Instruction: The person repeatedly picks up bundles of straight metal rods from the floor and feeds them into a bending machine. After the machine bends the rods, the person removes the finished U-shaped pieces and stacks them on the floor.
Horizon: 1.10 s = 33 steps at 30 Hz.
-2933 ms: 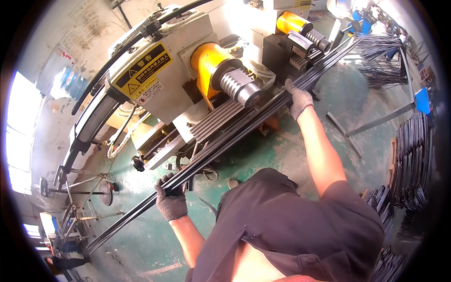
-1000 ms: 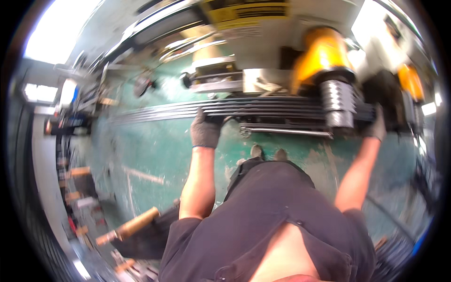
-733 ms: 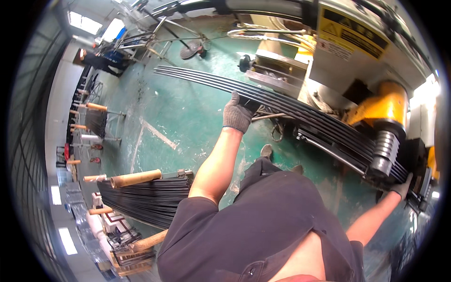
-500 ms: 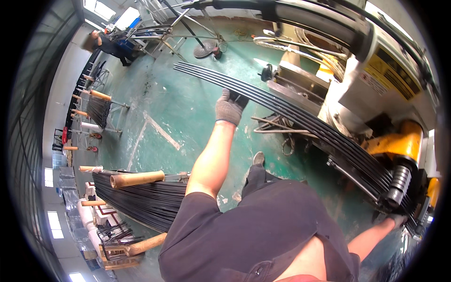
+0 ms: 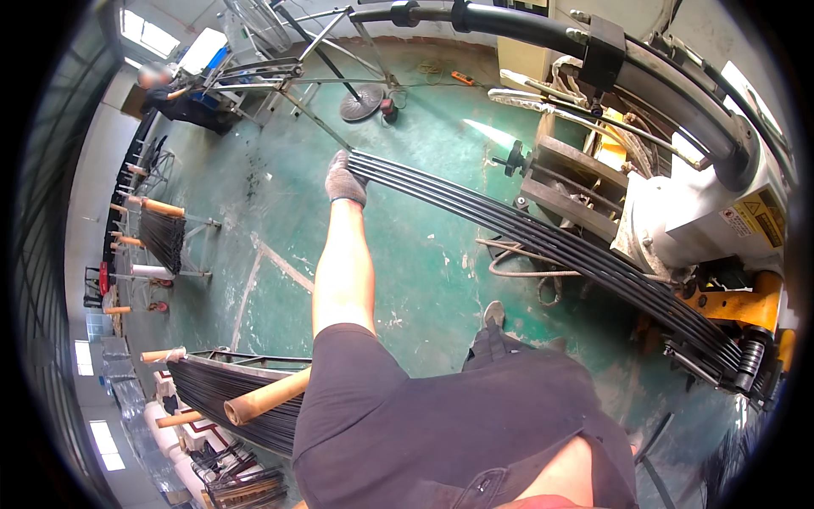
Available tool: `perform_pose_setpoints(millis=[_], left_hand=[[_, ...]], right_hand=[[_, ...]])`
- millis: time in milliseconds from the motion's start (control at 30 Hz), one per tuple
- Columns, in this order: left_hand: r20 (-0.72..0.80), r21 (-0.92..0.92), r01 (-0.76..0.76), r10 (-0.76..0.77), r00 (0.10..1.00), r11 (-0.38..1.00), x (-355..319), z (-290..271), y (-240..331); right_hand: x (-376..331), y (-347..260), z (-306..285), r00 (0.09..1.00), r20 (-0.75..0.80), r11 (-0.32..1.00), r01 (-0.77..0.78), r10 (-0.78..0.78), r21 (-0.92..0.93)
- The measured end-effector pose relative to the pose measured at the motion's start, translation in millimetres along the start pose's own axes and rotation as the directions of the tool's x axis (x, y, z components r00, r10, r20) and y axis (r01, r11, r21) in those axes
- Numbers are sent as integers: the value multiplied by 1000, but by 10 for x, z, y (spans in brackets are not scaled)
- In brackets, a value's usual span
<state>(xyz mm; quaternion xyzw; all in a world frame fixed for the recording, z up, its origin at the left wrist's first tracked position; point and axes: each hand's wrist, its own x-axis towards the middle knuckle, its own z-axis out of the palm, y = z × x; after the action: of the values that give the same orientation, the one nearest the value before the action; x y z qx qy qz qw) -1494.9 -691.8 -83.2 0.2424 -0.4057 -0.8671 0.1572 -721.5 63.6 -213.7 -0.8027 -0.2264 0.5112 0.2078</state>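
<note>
My left hand [image 5: 346,180], in a grey knit glove, is closed round the far left ends of several long black rods [image 5: 475,208]. The rods lie side by side in a flat bundle and slant down to the right. Their right ends reach a machine's yellow bracket [image 5: 736,301], beside a ribbed metal coil [image 5: 750,363]. How they are held there is hard to make out. My right hand does not show; only a small patch of skin appears beside my dark shirt's right edge.
A rack of black rods [image 5: 237,394] with cardboard tubes [image 5: 270,397] stands close on my left. Another loaded rack [image 5: 161,237] is farther off. A co-worker [image 5: 182,106] bends at the far left. Thick black hoses [image 5: 543,30] arch over the machine. A round metal base [image 5: 361,102] stands ahead.
My left hand has moved left along the bundle to the rod ends. My right hand, earlier by the rods' right end, has gone out of sight. The view has shifted.
</note>
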Motion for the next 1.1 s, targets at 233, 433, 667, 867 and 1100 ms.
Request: perform_pose_setpoints(millis=[233,433,667,867,1100], left_hand=[[115,132,5,-21,993,991,-188,16,5],[211,64,87,-99,973,994,-276,154,74],[519,259,269,-369,772,928,-124,-217,217],[345,328,313,-421,839,891,-184,-124,315],[95,-39,272,-267,959,962,-1118,37,-566]], right_hand=[[-33,-58,71,991,-20,990,135,-134,46],[-165,-158,700,983,163,995,90,-83,-36],[-134,-178,812,944,278,984,165,-178,72],[-878,-299,874,954,274,987,146,-121,-70],[-181,-602,780,957,289,987,74,-31,-140]])
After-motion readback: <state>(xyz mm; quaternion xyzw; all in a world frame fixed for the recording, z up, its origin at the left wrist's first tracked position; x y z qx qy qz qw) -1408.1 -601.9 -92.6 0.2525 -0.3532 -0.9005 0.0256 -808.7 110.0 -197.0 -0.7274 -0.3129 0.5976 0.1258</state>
